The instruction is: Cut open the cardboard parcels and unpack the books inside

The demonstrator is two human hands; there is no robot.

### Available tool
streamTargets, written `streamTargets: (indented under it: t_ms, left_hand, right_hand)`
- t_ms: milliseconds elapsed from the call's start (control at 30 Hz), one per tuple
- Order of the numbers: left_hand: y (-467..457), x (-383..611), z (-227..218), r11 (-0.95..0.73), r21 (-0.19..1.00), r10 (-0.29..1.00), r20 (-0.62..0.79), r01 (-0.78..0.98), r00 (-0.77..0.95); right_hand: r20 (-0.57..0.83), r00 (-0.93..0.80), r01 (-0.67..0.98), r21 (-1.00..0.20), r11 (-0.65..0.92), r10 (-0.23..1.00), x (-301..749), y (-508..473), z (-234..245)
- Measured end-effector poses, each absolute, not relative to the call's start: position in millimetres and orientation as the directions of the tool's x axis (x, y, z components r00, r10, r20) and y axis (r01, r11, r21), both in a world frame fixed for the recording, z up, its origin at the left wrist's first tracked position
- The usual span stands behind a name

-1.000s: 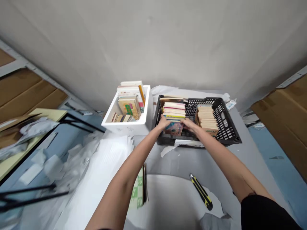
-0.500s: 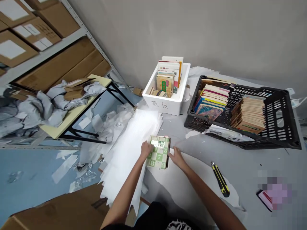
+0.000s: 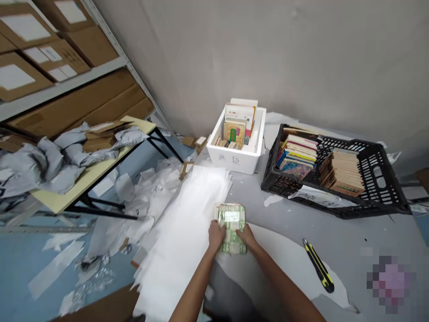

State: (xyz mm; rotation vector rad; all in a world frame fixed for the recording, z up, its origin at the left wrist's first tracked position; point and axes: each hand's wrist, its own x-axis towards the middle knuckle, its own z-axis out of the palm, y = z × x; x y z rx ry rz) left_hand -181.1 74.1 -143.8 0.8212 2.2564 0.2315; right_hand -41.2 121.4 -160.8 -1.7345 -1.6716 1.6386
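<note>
A small stack of green-and-white checked books point(image 3: 231, 226) lies on the grey table surface near me. My left hand point(image 3: 216, 233) grips its left side with fingers curled over the cover. On the right side, my right hand point(image 3: 247, 234) clasps the same stack. A pile of white foam sheets point(image 3: 187, 228) lies just left of the books. Farther back, a black plastic crate point(image 3: 378, 188) holds rows of books, and a white foam box point(image 3: 234, 158) holds upright books.
A yellow-black utility knife point(image 3: 318, 266) lies to the right on a white sheet. A yellow-topped table point(image 3: 83, 176) piled with grey wrapping stands at left, below shelves of cardboard boxes point(image 3: 50, 58). Paper scraps litter the blue floor. A blurred patch sits at bottom right.
My hands left the crate's books and came back to the green checked stack near me. Both hands have since closed on its sides, and the view has turned left and down.
</note>
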Motion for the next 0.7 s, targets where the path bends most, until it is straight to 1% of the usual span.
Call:
streamTargets:
  t_ms: [167, 233, 267, 367, 400, 467, 533, 600, 633, 700]
  left_hand:
    - [84, -190, -138, 0.764, 0.349, 0.634, -0.562, 0.542, -0.532]
    - [83, -185, -141, 0.740, 0.356, 0.663, -0.527, 0.570, -0.532]
    - [81, -183, -144, 0.718, 0.370, 0.690, -0.488, 0.589, -0.535]
    - [71, -176, -159, 0.632, 0.449, 0.774, -0.315, 0.632, -0.549]
    - [68, -174, -165, 0.603, 0.492, 0.791, -0.269, 0.628, -0.549]
    - [62, -173, -175, 0.561, 0.583, 0.805, -0.219, 0.587, -0.551]
    - [59, -171, -181, 0.524, 0.655, 0.812, -0.190, 0.544, -0.552]
    - [57, -170, -179, 0.487, 0.700, 0.822, -0.167, 0.521, -0.544]
    - [57, -170, -175, 0.473, 0.719, 0.829, -0.168, 0.508, -0.533]
    - [59, -172, -163, 0.474, 0.755, 0.837, -0.227, 0.453, -0.497]
  right_hand:
    - [-0.547, -0.273, 0.417, -0.808, -0.415, 0.791, -50, 125, -153]
    - [-0.554, -0.288, 0.369, -0.817, -0.443, 0.781, -51, 125, -153]
    - [-0.557, -0.294, 0.353, -0.818, -0.454, 0.776, -51, 124, -153]
    - [-0.581, -0.306, 0.264, -0.813, -0.519, 0.754, -48, 119, -159]
    - [-0.592, -0.313, 0.208, -0.806, -0.555, 0.742, -46, 117, -162]
    - [-0.610, -0.342, 0.066, -0.775, -0.629, 0.715, -43, 114, -167]
    - [-0.604, -0.382, -0.071, -0.735, -0.674, 0.699, -41, 110, -169]
    - [-0.590, -0.407, -0.173, -0.700, -0.693, 0.697, -38, 106, -169]
    - [-0.590, -0.406, -0.205, -0.685, -0.699, 0.698, -37, 103, -168]
    - [-0.606, -0.371, -0.218, -0.680, -0.700, 0.704, -33, 99, -164]
